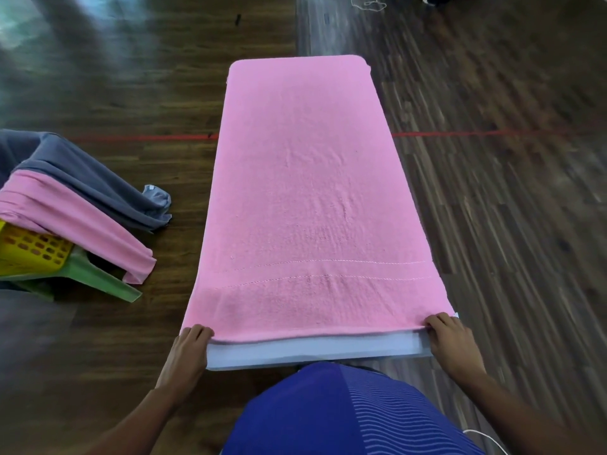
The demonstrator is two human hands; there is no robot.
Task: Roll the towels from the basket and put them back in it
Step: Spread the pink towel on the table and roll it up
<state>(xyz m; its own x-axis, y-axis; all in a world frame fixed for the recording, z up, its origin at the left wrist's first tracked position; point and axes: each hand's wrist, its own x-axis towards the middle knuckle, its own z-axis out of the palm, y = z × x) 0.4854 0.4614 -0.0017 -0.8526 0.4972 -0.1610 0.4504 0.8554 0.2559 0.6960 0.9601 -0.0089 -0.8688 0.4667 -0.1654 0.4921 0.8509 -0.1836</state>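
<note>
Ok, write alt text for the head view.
The left hand and right hand grip the near corners of a pink towel laid flat on a narrow white table. Left of it, a yellow basket on a green stool holds a second pink towel and a grey towel.

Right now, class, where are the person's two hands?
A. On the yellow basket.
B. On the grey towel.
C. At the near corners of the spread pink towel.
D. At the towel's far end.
C: the left hand and right hand each hold a near corner of the pink towel, spread flat on the white table.
</note>
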